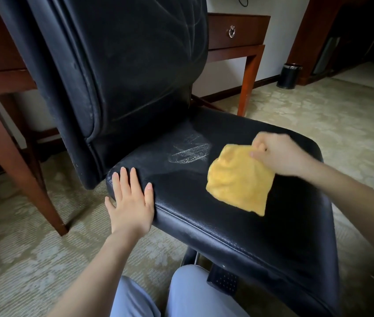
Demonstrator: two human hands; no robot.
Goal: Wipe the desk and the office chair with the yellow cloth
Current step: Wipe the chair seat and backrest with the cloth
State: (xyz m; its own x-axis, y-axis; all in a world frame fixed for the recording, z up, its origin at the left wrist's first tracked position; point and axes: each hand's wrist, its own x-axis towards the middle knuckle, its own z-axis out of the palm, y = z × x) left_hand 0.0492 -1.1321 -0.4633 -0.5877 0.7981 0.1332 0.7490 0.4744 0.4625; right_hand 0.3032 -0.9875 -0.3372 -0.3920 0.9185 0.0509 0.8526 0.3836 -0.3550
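Now | cloth pinched by R hand | L hand flat on seat | risk: smear missed, cloth held by edge only.

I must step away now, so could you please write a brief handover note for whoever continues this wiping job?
Hands: left hand open, flat on the seat's near edge by the backrest; right hand pinches the yellow cloth by a corner, over the seat's middle.
Done: cannot tell for the desk, behind the office chair.
Left: the whitish streaks on the seat beside the cloth; the backrest looks dusty too.
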